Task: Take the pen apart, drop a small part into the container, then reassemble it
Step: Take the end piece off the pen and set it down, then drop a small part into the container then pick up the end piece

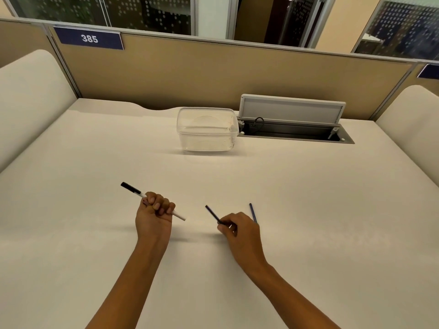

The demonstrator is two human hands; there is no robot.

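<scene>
My left hand (154, 216) is closed in a fist around a white pen body (178, 215) with a black cap (129, 187); the capped end points up and left. My right hand (238, 230) pinches a thin dark blue refill (212, 213) that sticks out toward the upper left. A second thin blue piece (253, 212) lies on the desk just behind my right hand, partly hidden by it. The clear plastic container (207, 129) stands open at the back middle of the desk, well beyond both hands. I see nothing inside it.
The cream desk (95, 150) is walled by tan partitions (190, 74) behind and padded side panels (28, 96). An open cable tray with a raised grey lid (293, 113) sits right of the container.
</scene>
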